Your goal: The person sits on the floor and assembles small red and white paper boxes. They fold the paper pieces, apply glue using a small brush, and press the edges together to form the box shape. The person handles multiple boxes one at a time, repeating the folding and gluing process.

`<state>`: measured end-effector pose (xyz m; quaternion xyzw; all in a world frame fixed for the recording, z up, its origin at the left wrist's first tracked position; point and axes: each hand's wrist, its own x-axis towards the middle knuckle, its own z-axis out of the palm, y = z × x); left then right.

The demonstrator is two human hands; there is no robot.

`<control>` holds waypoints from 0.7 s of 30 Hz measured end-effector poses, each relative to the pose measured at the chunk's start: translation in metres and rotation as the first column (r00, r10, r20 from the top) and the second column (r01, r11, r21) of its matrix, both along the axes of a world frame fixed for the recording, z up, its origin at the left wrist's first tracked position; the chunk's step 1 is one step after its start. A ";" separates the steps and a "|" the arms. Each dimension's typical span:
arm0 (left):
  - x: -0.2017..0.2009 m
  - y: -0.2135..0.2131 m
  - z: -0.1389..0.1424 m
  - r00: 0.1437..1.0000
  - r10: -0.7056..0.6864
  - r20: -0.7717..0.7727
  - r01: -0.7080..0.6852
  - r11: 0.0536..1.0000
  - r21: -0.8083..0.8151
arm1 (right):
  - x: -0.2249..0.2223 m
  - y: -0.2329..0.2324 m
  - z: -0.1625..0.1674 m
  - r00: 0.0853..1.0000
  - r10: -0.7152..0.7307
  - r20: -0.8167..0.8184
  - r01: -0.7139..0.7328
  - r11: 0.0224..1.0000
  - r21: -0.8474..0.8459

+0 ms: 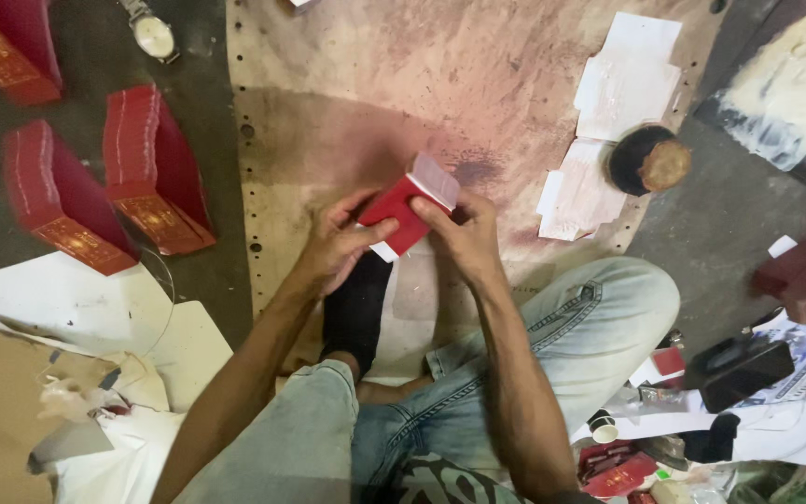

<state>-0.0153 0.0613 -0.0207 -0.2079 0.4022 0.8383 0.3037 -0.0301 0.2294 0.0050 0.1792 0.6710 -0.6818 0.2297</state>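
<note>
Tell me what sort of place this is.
Probably a small floor-level workshop for making boxes by hand. Both hands, left hand and right hand, hold a red box over a stained board, with finished red boxes and paper sheets nearby.

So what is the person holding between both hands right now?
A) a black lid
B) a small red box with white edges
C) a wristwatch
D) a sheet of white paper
B: the left hand and the right hand both grip a small red box with white edges, held over the stained board; the wristwatch lies untouched on the floor further up.
</note>
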 end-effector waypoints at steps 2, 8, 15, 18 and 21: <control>-0.001 -0.001 -0.002 0.999 0.001 0.035 -0.003 0.998 0.056 | 0.001 0.000 0.000 0.906 0.149 -0.395 -0.009 0.943 0.334; -0.004 -0.002 -0.005 0.997 -0.081 -0.005 0.081 0.997 0.015 | 0.003 -0.012 0.000 0.973 -0.121 -0.199 0.131 0.991 0.038; -0.009 -0.001 -0.003 0.982 -0.176 -0.065 0.160 0.965 -0.206 | 0.002 -0.020 0.001 0.966 -0.259 0.006 0.256 0.951 -0.172; -0.012 -0.002 -0.001 0.980 -0.188 -0.061 0.180 0.977 -0.114 | -0.001 -0.021 0.003 0.993 -0.041 -0.107 0.076 0.934 0.350; -0.018 -0.002 0.000 0.953 -0.261 -0.155 0.177 0.893 -0.414 | -0.003 -0.018 0.003 0.922 -0.370 0.110 0.383 0.839 -0.386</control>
